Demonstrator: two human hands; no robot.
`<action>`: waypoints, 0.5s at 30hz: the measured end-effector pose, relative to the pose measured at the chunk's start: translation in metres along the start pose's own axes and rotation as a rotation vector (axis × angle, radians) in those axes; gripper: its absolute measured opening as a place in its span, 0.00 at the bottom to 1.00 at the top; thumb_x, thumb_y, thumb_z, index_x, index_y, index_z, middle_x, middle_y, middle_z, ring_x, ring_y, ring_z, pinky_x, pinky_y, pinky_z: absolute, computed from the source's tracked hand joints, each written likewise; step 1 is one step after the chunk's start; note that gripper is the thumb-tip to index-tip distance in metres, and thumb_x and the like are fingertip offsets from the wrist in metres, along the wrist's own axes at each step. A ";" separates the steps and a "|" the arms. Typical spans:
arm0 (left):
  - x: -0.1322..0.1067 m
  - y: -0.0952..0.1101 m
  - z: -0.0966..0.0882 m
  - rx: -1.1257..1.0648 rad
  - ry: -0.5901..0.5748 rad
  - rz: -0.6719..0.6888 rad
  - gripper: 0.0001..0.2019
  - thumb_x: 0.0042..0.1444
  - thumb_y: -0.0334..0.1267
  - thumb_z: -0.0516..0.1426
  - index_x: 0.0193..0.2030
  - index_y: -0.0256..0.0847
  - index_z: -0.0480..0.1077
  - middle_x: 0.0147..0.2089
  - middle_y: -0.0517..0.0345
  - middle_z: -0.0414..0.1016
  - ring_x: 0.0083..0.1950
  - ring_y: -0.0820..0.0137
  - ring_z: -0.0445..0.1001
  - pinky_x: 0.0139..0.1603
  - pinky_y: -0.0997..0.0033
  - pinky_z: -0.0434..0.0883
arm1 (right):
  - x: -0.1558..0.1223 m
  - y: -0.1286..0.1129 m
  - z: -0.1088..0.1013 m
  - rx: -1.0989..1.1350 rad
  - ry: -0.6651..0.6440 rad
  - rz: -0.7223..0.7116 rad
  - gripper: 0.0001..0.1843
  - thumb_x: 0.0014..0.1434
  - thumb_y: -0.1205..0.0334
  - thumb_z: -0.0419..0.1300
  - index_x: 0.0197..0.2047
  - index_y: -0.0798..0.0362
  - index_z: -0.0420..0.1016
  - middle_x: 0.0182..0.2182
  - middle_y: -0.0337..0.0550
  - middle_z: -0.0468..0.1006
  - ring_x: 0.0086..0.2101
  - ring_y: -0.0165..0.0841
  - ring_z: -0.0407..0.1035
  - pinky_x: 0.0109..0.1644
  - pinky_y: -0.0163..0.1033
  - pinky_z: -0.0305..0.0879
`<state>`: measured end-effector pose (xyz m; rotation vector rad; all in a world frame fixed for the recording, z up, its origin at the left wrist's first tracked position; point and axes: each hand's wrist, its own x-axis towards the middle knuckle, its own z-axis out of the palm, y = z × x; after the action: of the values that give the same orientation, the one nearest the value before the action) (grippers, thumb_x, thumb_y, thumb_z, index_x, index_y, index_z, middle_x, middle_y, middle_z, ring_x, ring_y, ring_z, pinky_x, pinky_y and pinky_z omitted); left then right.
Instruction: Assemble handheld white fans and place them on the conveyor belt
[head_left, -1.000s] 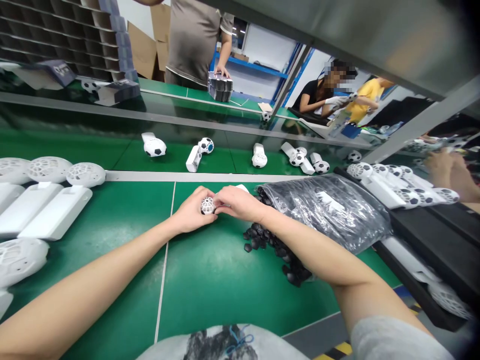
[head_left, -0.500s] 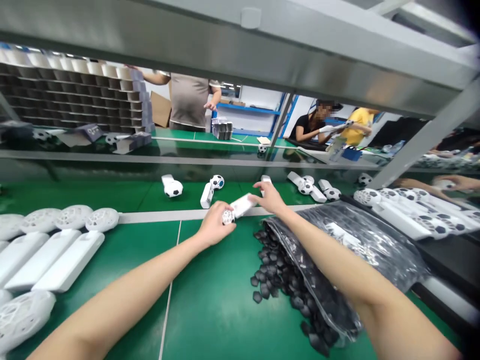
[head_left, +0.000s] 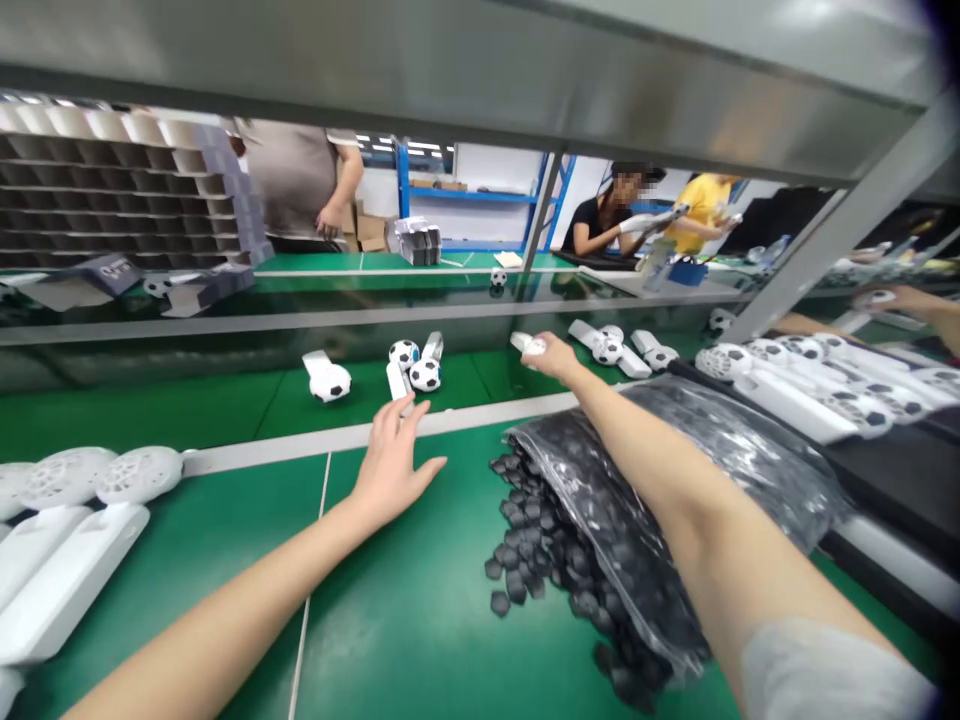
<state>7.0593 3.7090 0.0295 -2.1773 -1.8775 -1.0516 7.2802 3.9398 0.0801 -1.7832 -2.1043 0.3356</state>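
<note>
My left hand is open above the green table's far edge, with fingers spread and nothing held. Just beyond its fingertips, two white handheld fans with football-patterned heads lie close together on the green conveyor strip. On that strip, my right hand has its fingers closed around the head of another white handheld fan; its far end sticks out to the left. One more football-headed fan lies further left. Near my right forearm, black pentagon pieces spill from a clear plastic bag.
White fans with perforated heads lie in a row at left. Football-headed fans fill a black tray at right. A metal beam crosses overhead and a slanted post stands at right. Co-workers are across the line.
My left hand has let go of the fan both hands were on and opened; that fan now lies on the strip beside another. My right hand has reached forward and closed on a different fan.
</note>
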 end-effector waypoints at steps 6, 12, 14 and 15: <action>0.000 0.045 -0.052 0.131 0.068 0.337 0.32 0.51 0.39 0.57 0.61 0.38 0.50 0.61 0.42 0.57 0.65 0.54 0.50 0.64 0.47 0.47 | -0.136 -0.031 -0.047 0.165 -0.158 -0.695 0.29 0.39 0.67 0.63 0.48 0.49 0.68 0.46 0.41 0.70 0.44 0.37 0.65 0.49 0.41 0.61; -0.035 0.061 -0.069 0.130 -0.587 0.230 0.33 0.48 0.40 0.53 0.62 0.40 0.50 0.46 0.50 0.74 0.46 0.57 0.73 0.46 0.59 0.68 | -0.236 -0.058 -0.039 0.357 -0.557 -1.005 0.31 0.45 0.65 0.65 0.53 0.49 0.64 0.51 0.45 0.66 0.50 0.35 0.62 0.51 0.39 0.61; -0.046 0.049 -0.069 0.174 -0.654 0.103 0.28 0.48 0.40 0.50 0.59 0.44 0.55 0.47 0.52 0.74 0.44 0.58 0.74 0.40 0.63 0.69 | -0.228 -0.047 -0.030 0.312 -0.477 -0.838 0.32 0.48 0.58 0.64 0.56 0.50 0.60 0.51 0.46 0.66 0.48 0.36 0.64 0.49 0.39 0.64; -0.050 0.039 -0.070 0.217 -0.648 0.043 0.26 0.49 0.40 0.50 0.57 0.44 0.57 0.48 0.51 0.73 0.44 0.57 0.73 0.38 0.62 0.69 | -0.220 -0.040 -0.026 0.217 -0.401 -0.740 0.29 0.50 0.57 0.63 0.55 0.51 0.62 0.50 0.47 0.67 0.47 0.36 0.65 0.47 0.39 0.64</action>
<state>7.0628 3.6238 0.0705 -2.5966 -2.0176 -0.1038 7.2857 3.7156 0.0936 -0.7663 -2.6895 0.7093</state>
